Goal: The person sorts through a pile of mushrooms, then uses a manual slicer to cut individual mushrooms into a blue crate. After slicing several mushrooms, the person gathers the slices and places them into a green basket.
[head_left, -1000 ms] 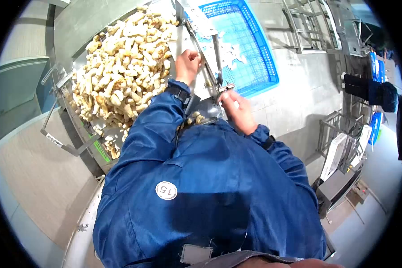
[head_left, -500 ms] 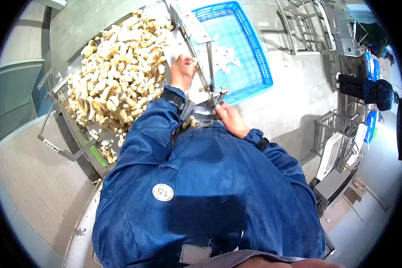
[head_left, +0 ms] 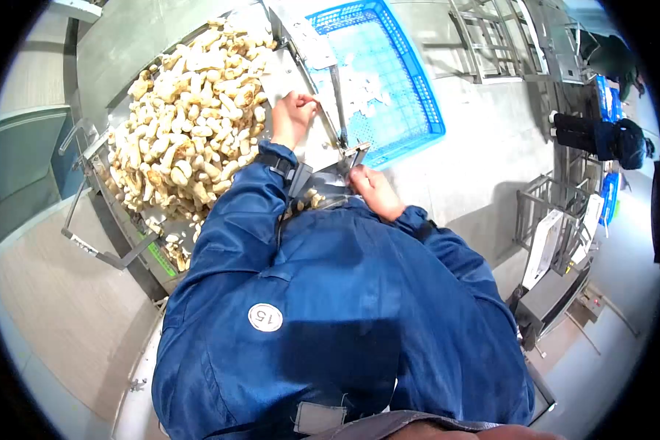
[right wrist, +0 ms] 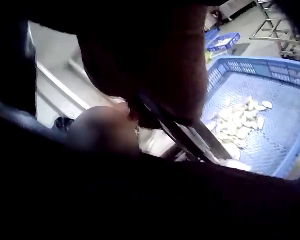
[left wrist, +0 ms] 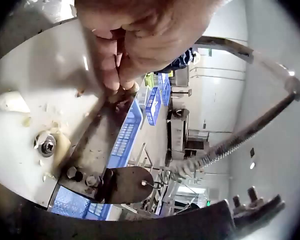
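Note:
My left hand (head_left: 293,119) is over a white cutting board (head_left: 320,150), close to the metal edge of a lever cutter (head_left: 337,99). In the left wrist view its thumb and fingers pinch a small pale mushroom piece (left wrist: 134,89), mostly hidden by the fingers. My right hand (head_left: 375,192) grips the cutter's handle end at the near side of the board; the right wrist view is dark there. Left of the board rises a big heap of whole pale mushrooms (head_left: 191,121). Cut slices (right wrist: 240,122) lie in a blue basket (head_left: 422,77) beyond the cutter.
A bolt (left wrist: 48,146) and scraps (left wrist: 12,102) show on the board. Loose mushrooms lie by the heap's near edge, beside a bent metal frame (head_left: 117,257). Metal racks (head_left: 502,44) and another person (head_left: 601,139) are off to the right.
The right hand has come slightly nearer the body with the handle, its fingers more closed round it. The left hand stays beside the cutter; the whole head view has shifted a little.

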Tool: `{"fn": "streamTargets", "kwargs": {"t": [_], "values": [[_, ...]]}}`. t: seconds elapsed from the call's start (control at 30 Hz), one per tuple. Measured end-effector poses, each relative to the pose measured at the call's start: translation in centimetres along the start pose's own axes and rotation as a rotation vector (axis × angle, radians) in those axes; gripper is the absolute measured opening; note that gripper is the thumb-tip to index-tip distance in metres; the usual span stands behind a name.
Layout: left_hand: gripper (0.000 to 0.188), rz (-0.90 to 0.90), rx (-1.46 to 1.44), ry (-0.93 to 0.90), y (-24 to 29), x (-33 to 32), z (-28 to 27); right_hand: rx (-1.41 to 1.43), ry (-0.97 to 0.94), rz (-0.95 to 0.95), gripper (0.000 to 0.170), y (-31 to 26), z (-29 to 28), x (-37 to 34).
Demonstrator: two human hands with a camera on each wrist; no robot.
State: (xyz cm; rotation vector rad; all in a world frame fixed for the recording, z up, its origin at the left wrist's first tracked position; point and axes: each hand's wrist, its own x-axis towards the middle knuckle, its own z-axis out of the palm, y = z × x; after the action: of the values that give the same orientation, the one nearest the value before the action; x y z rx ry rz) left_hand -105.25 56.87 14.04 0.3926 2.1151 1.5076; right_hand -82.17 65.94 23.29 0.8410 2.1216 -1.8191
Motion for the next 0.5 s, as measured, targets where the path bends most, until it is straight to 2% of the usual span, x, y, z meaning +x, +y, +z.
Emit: {"fn": "streamTargets", "kwargs": {"t": [0.03, 0.13, 0.17, 0.27, 0.3, 0.4, 0.5], "values": [[0.01, -0.017, -0.108, -0.001, 1.1, -0.5, -0.2, 0.065, -0.052, -0.026, 0.033, 0.7, -0.1, 0.2], [0.014, 0.025, -0.013, 0.023, 2.7, -1.2, -0.6, 0.062, -0.044, -0.029, 0.033, 0.5, 0.0, 0.3], [0.023, -0.031, -0.243, 0.01, 2.3, -0.9, -0.2, 0.053, -0.034, -0.035, 0.034, 0.3, -0.1, 0.3], [0.027, -0.136, -0.28, 0.02, 1.6, -0.2, 0.6, 0.034, -0.014, -0.04, 0.035, 0.2, 0.0, 0.1], [0.031, -0.094, -0.276, -0.056, 1.7, -0.2, 0.5, 0.03, -0.013, -0.036, 0.035, 0.2, 0.1, 0.1], [0.035, -0.021, -0.136, -0.009, 1.6, 0.0, 0.5, 0.024, -0.019, -0.026, 0.035, -0.3, 0.0, 0.1], [0.04, 0.031, -0.248, -0.104, 2.4, 0.2, 0.5, 0.028, -0.005, -0.028, 0.034, 0.0, 0.0, -0.1]]}}
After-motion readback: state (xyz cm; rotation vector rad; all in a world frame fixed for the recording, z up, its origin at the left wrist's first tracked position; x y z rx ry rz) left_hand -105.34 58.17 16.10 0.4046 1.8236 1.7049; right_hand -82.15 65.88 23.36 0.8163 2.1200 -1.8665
